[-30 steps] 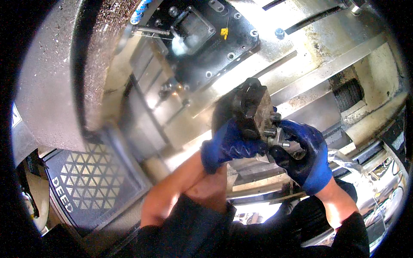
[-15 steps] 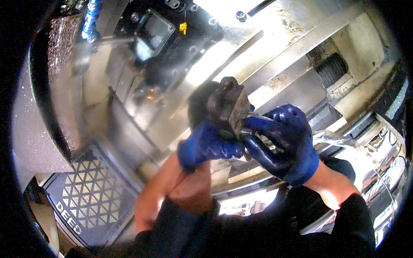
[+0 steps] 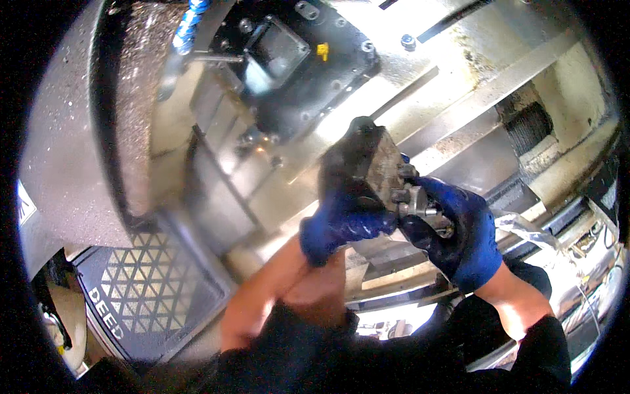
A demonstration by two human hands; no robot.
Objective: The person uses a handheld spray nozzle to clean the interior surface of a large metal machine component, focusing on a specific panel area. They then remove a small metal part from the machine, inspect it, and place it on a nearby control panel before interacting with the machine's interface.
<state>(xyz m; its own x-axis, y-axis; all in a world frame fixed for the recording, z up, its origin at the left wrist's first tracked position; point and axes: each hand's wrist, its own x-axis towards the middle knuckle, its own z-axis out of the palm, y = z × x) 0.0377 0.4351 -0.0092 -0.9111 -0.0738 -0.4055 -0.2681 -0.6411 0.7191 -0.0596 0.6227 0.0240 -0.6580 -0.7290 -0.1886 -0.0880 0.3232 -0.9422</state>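
Note:
In my blue-gloved left hand (image 3: 338, 228) is a dark, grimy metal block (image 3: 357, 161), gripped from below and tilted above the machine bed. The block has a flat, lighter grey face on its right side. Against that face sits a small steel fitting (image 3: 413, 201) with a short bright pin sticking out to the right. My right hand (image 3: 464, 230), in a wet blue glove, closes its thumb and fingers around the fitting's right side. The left fingertips behind the block are mostly hidden.
Behind the hands, a black fixture plate (image 3: 308, 85) with a square window and a yellow piece lies on the machine bed. A blue segmented coolant hose (image 3: 190, 26) hangs at upper left. A patterned panel (image 3: 147, 289) stands lower left; a steel rail (image 3: 485, 102) runs diagonally at right.
The view has shifted, so the scene sits further right. The right fingers have moved off the block's face a little, and the fitting with its pin shows more plainly. The left hand keeps its grip.

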